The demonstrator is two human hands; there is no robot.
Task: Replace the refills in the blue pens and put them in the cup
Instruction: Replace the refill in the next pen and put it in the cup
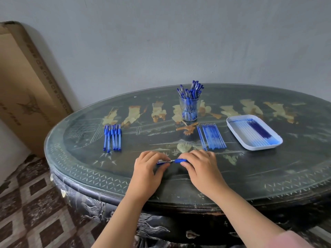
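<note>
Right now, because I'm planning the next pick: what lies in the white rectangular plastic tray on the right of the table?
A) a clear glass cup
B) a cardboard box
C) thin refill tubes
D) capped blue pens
C: the white rectangular tray holds thin refill tubes, some clear and some dark blue, while the capped blue pens stand in the clear glass cup or lie in a row on the table.
</note>
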